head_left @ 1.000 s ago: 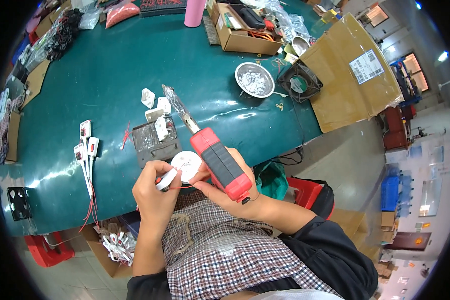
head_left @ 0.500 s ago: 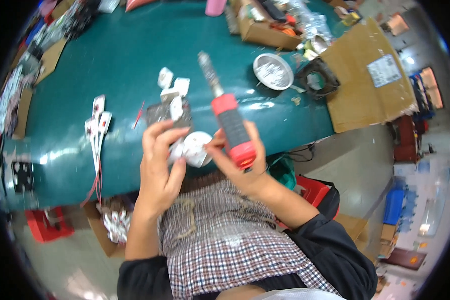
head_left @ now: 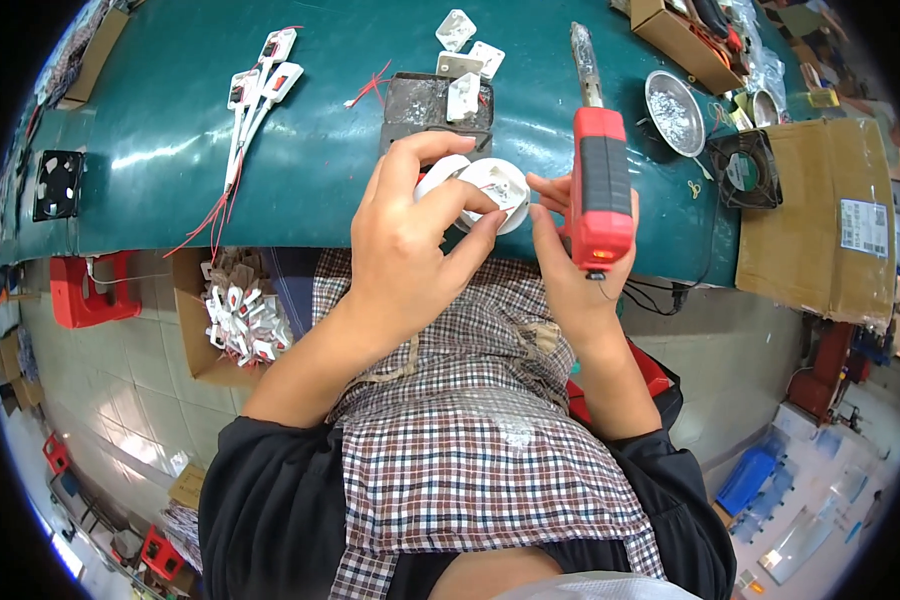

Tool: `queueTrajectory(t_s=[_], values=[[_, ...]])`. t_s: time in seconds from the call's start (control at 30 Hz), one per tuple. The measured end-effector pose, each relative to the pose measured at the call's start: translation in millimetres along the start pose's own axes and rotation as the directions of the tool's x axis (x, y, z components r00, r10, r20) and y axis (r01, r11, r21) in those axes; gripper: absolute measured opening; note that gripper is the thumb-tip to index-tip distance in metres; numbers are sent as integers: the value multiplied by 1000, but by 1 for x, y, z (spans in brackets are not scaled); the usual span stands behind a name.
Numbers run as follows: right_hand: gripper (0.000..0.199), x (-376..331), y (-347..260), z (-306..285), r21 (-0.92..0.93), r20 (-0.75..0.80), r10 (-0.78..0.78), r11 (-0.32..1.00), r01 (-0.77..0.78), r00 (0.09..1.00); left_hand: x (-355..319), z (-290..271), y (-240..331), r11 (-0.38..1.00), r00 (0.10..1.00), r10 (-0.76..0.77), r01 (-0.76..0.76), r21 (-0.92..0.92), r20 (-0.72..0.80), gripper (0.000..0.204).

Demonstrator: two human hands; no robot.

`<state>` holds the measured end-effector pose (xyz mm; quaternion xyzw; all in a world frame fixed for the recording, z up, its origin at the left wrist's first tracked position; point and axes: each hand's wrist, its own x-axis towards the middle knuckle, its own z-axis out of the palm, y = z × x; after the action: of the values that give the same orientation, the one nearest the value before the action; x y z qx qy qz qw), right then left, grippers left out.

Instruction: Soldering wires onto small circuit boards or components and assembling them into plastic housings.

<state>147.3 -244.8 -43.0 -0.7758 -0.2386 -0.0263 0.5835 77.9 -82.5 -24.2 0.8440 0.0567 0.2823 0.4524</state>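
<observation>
A round white plastic part (head_left: 508,212) with a white housing and thin red wires in it sits between my hands. My left hand (head_left: 415,220) bends its fingers round the part's left side, thumb and forefinger pinching at the wires. In my right hand (head_left: 590,265) is a red-and-black power tool (head_left: 602,165), its long metal shaft pointing away from me. That hand's thumb and forefinger touch the round part's right edge. Just beyond, a dark metal block (head_left: 420,105) carries a small white housing (head_left: 463,98), with several more white housings (head_left: 456,30) behind it.
Wired white switch pieces (head_left: 260,90) lie at the left of the green table (head_left: 330,60), near a black fan (head_left: 58,185). A metal bowl of small bits (head_left: 674,112), another fan (head_left: 745,168) and a cardboard box (head_left: 820,220) stand right. Below, an open carton holds switch pieces (head_left: 245,315).
The view has shifted, so the table things sit further up and right. Both hands stay at the white part, and the power tool remains in my right hand, now more upright.
</observation>
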Motion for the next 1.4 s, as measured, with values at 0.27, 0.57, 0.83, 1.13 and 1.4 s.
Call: queueTrajectory(t_s=[0.27, 0.57, 0.83, 1.13, 1.4], values=[[49, -13, -6, 2, -49, -35, 44, 998, -46, 998, 1, 5, -1, 977, 997, 79, -78, 198, 5, 14], [36, -19, -44, -33, 109, -9, 290, 952, -288, 957, -1, 15, -2, 973, 996, 84, -82, 217, 3, 12], [23, -47, -73, -127, -366, 98, 290, 900, -237, 952, 0, 13, -2, 972, 995, 99, -98, 211, 7, 13], [22, -29, -69, -126, -380, 331, 144, 925, -8, 932, 0, 13, -2, 988, 999, 51, -52, 145, 11, 12], [18, -17, -73, -121, -372, 377, 127, 928, 24, 918, 0, 12, -4, 992, 998, 51, -54, 117, 31, 10]])
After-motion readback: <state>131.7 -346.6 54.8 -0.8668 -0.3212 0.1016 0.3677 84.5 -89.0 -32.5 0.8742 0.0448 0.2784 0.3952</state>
